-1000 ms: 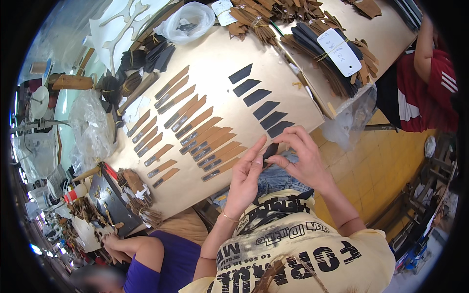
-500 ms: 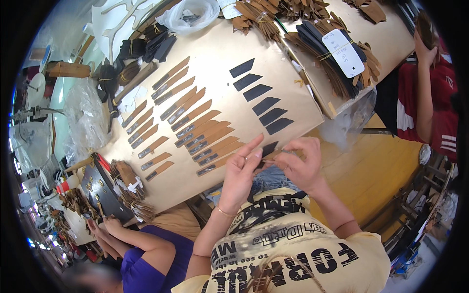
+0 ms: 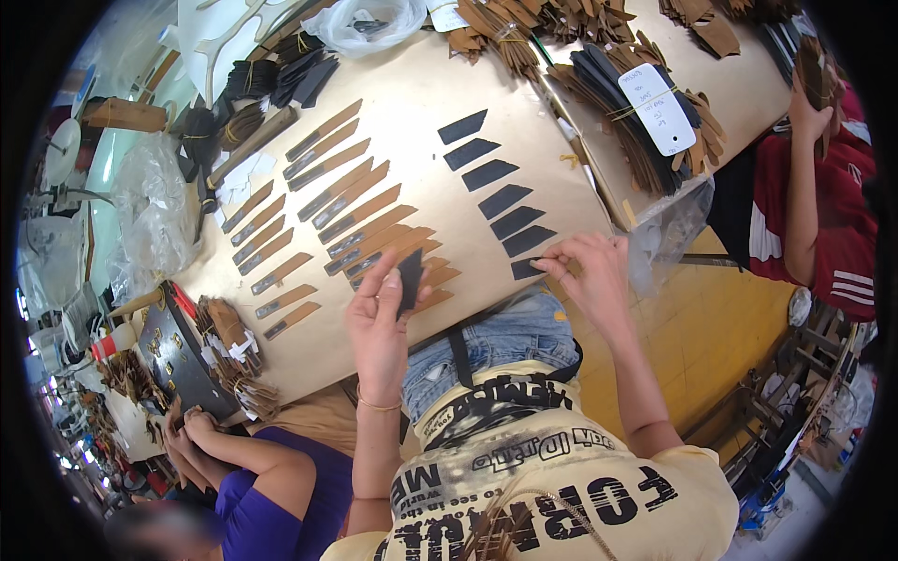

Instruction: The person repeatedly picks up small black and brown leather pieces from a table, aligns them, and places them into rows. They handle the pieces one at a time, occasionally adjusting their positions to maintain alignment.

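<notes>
My left hand (image 3: pixel 376 323) is closed on a dark, slant-ended leather piece (image 3: pixel 410 279), held upright over the brown strips; whether it is one piece or a few layers I cannot tell. At the table's near edge, my right hand (image 3: pixel 599 279) pinches the right end of a black leather piece (image 3: pixel 526 269) lying flat. This one ends a slanting column of similar black pieces (image 3: pixel 505 208). Left of them lie rows of brown leather strips (image 3: pixel 351 217) with grey patches at their left ends, some partly hidden by my left hand.
Bundled black and brown strips with a white tag (image 3: pixel 655 107) lie at the far right. A clear plastic bag (image 3: pixel 669 238) hangs at the table's right edge. One co-worker's purple sleeve (image 3: pixel 271 505) shows at left, another person's red shirt (image 3: pixel 814 215) at right.
My hands have parted: the left moved left with a dark leather piece, the right moved slightly right and up. The lowest black piece now shows at the column's near end.
</notes>
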Motion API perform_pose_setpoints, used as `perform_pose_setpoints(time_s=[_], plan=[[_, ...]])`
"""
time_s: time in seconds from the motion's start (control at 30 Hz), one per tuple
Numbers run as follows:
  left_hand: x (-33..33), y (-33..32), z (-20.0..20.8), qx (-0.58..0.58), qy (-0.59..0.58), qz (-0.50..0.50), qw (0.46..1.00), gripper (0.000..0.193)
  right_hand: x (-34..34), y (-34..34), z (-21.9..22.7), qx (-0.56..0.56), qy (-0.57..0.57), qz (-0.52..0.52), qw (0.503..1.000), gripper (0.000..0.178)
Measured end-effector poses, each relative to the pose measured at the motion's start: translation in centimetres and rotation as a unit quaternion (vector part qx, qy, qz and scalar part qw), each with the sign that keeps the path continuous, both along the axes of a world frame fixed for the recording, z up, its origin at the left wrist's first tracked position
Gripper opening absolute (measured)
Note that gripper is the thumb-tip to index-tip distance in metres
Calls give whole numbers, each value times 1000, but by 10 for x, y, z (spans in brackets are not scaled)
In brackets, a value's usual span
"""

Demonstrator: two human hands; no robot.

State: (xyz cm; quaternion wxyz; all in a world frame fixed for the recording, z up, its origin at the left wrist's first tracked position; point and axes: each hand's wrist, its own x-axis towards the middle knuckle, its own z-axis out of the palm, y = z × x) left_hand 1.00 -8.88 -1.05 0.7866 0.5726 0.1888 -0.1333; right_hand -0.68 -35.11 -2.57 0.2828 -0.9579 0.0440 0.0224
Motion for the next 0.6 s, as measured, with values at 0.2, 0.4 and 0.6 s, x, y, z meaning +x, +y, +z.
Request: perform_pose_setpoints(time_s=[0.2, 0.4, 0.6], plan=[[-1, -32, 7, -41, 36, -79, 995, 39, 8, 6, 11, -82, -77, -1, 994, 23], [9, -39, 19, -141, 38, -151, 978, 48, 19, 22, 35, 211, -75, 2, 975, 29], [30, -30, 20, -129, 10, -167, 977, 51, 52, 46, 37, 246, -77, 122, 958, 24]])
